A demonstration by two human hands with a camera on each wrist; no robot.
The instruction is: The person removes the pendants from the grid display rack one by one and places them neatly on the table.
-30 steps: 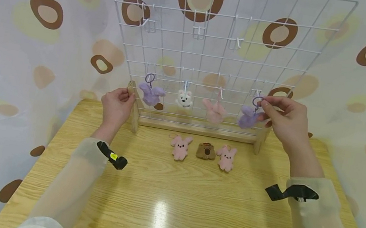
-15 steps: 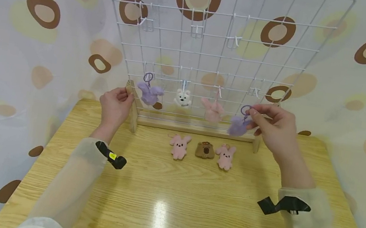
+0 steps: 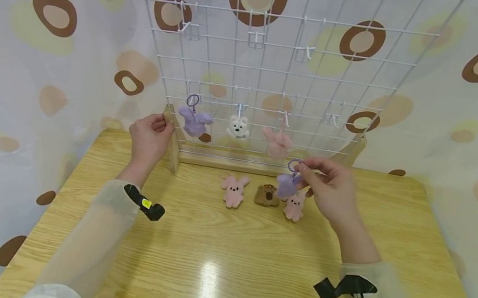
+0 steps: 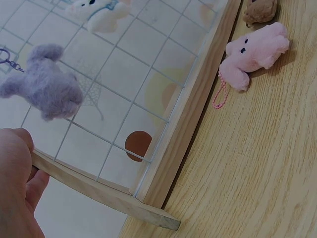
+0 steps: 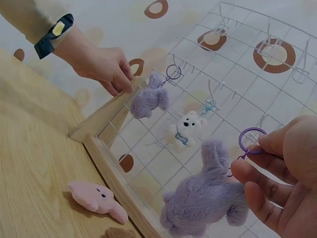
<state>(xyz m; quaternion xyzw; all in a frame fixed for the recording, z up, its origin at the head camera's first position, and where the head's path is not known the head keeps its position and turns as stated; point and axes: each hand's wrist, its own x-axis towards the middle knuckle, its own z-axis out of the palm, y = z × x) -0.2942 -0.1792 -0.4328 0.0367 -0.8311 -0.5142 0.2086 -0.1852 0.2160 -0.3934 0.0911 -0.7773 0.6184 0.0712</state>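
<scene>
My right hand (image 3: 327, 187) pinches the purple ring (image 5: 253, 141) of a fluffy purple plush keychain (image 3: 287, 185), which dangles in front of the rack, over the row of plush toys in the head view. My left hand (image 3: 150, 138) grips the wooden side post (image 4: 99, 187) of the white wire grid rack (image 3: 270, 72). On the rack's lower hooks hang another purple plush keychain (image 3: 194, 121), a white bear keychain (image 3: 238, 127) and a pink plush keychain (image 3: 278, 143). The lower hook at the right (image 3: 332, 120) carries nothing.
On the wooden table (image 3: 185, 245), before the rack's base bar (image 3: 236, 164), lie a pink plush (image 3: 234, 192), a brown plush (image 3: 266, 196) and a second pink plush (image 3: 294, 207), partly covered by my held keychain. Bare hooks (image 3: 255, 39) line the upper grid.
My right hand has lifted the purple plush keychain away from the right lower hook and carried it left, down and toward me. My left hand has stayed on the post.
</scene>
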